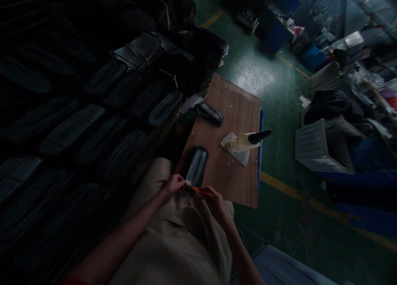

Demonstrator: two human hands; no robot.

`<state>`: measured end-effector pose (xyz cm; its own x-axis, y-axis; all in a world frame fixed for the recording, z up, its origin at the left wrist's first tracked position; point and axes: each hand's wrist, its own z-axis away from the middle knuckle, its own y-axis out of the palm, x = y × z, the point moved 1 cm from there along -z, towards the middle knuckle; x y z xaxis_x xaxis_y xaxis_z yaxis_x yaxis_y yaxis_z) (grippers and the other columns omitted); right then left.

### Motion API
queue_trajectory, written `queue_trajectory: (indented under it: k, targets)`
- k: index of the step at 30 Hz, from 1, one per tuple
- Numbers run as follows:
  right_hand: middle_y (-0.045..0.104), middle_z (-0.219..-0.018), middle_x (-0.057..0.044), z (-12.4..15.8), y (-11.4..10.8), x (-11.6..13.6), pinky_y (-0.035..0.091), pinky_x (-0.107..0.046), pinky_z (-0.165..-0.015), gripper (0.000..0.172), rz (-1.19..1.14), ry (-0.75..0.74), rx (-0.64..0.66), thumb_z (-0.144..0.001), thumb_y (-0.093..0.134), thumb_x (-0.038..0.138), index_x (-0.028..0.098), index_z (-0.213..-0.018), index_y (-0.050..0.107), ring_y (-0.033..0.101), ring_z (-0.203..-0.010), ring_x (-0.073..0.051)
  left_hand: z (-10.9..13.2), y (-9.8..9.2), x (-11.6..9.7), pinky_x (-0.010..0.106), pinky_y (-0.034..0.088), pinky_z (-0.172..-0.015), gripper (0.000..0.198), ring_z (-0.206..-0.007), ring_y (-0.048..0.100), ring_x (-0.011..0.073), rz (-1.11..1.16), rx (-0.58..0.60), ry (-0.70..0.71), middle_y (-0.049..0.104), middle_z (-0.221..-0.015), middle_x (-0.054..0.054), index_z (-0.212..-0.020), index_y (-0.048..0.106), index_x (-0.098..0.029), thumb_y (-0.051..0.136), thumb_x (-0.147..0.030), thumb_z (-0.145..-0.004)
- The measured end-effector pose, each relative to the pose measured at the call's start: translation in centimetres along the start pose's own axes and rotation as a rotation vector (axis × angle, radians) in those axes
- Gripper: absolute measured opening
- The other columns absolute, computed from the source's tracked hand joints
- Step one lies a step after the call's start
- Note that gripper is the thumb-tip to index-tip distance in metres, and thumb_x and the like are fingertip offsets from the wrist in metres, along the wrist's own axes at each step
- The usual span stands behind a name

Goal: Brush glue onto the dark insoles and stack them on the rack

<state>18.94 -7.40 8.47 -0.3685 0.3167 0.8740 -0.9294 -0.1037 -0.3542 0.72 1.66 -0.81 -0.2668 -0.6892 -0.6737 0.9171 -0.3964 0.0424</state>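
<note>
A dark oval piece with pale lengthwise lines (197, 166) lies at the near end of a wooden board (231, 97), just beyond my lap. My left hand (174, 184) is at its near left end, fingertips pinched together; whatever is between them is too small to make out. Closed around a thin orange-handled tool (201, 190) is my right hand (214, 200). The tool's tip points left and meets the near end of the piece, close to my left fingertips. Its exact kind cannot be told in this dim light.
Farther up the board are another dark oval piece (211, 113) and a pale bottle with a long black tip (245, 141), on a white sheet (242, 157). Similar oval pieces (72, 128) fill a rack at left. A grey crate (310, 146) stands at right on green floor.
</note>
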Motion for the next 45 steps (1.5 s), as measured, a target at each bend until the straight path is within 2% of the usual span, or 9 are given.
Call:
queue_trajectory:
  k: [2,5,13,18,21,28,32,40,45]
  targets:
    - [0.071,-0.094,-0.002,0.0,-0.7,-0.4,0.054,-0.026,-0.072,0.019,-0.042,0.036,0.005,-0.086,0.055,0.032,0.024,-0.1,0.065,0.068,-0.082,-0.017,0.0,0.0,0.0,0.018,0.043,-0.042,0.018,-0.043,0.058,0.0105,0.001,0.002,-0.004,0.06,-0.053,-0.003,-0.068,0.05,-0.016,0.066,-0.018,-0.078]
    - [0.07,-0.087,-0.004,-1.1,-2.0,-1.0,0.054,-0.026,-0.067,0.023,-0.069,0.039,-0.097,-0.088,0.053,0.037,0.021,-0.1,0.064,0.068,-0.075,-0.017,-0.1,0.1,0.0,0.018,0.043,-0.041,0.02,-0.041,0.057,0.0098,0.001,0.017,-0.021,0.06,-0.052,-0.004,-0.069,0.049,-0.016,0.067,-0.019,-0.078]
    - [0.067,-0.096,-0.005,-7.5,-3.3,0.3,0.052,-0.027,-0.068,0.023,0.127,-0.185,-0.362,-0.089,0.048,0.027,0.021,-0.104,0.064,0.065,-0.077,-0.016,-0.4,0.0,0.2,0.019,0.041,-0.041,0.016,-0.041,0.057,0.0104,-0.052,0.029,-0.018,0.059,-0.051,-0.004,-0.069,0.049,-0.016,0.056,-0.011,-0.083]
    - [0.065,-0.097,-0.007,-9.7,-2.5,1.1,0.049,-0.027,-0.07,0.024,0.254,-0.262,-0.331,-0.091,0.044,0.026,0.02,-0.103,0.064,0.062,-0.081,-0.017,-0.1,0.0,-0.2,0.019,0.042,-0.041,0.015,-0.044,0.06,0.0111,-0.059,0.03,-0.026,0.061,-0.054,-0.003,-0.071,0.049,-0.017,0.054,-0.01,-0.084]
    - [0.065,-0.095,-0.008,-8.4,-2.1,0.8,0.048,-0.027,-0.068,0.025,0.286,-0.238,-0.256,-0.091,0.043,0.026,0.019,-0.102,0.064,0.061,-0.079,-0.017,-0.2,0.0,-0.1,0.018,0.043,-0.042,0.015,-0.044,0.061,0.0109,-0.049,0.016,-0.031,0.061,-0.053,-0.003,-0.071,0.049,-0.017,0.058,-0.012,-0.082]
    - [0.068,-0.095,-0.004,-0.6,-1.1,-0.2,0.05,-0.027,-0.073,0.021,0.167,-0.036,-0.127,-0.09,0.048,0.027,0.024,-0.102,0.065,0.065,-0.084,-0.018,-0.2,0.0,0.4,0.016,0.044,-0.041,0.013,-0.045,0.061,0.0097,-0.019,0.028,-0.018,0.061,-0.054,-0.003,-0.073,0.05,-0.015,0.055,-0.012,-0.085]
    - [0.07,-0.099,-0.003,2.3,-0.3,0.3,0.051,-0.027,-0.076,0.02,0.13,0.03,-0.102,-0.088,0.052,0.027,0.029,-0.102,0.065,0.066,-0.088,-0.018,-0.2,-0.1,0.6,0.016,0.043,-0.041,0.014,-0.045,0.061,0.0098,0.009,0.015,0.002,0.061,-0.054,-0.003,-0.073,0.051,-0.015,0.058,-0.016,-0.084]
    - [0.071,-0.094,-0.003,2.5,0.6,1.8,0.053,-0.028,-0.073,0.018,0.033,0.064,-0.153,-0.084,0.056,0.029,0.024,-0.099,0.064,0.067,-0.084,-0.019,0.0,-0.1,0.3,0.017,0.044,-0.041,0.015,-0.044,0.06,0.0101,-0.005,0.009,0.01,0.061,-0.054,-0.003,-0.072,0.051,-0.016,0.061,-0.016,-0.082]
    - [0.071,-0.086,-0.003,1.5,1.5,1.2,0.052,-0.026,-0.065,0.017,-0.021,0.062,-0.219,-0.082,0.055,0.028,0.024,-0.096,0.064,0.067,-0.074,-0.018,0.4,-0.1,-0.3,0.018,0.043,-0.041,0.015,-0.042,0.058,0.0095,-0.015,0.011,0.026,0.06,-0.052,-0.004,-0.071,0.05,-0.015,0.06,-0.016,-0.082]
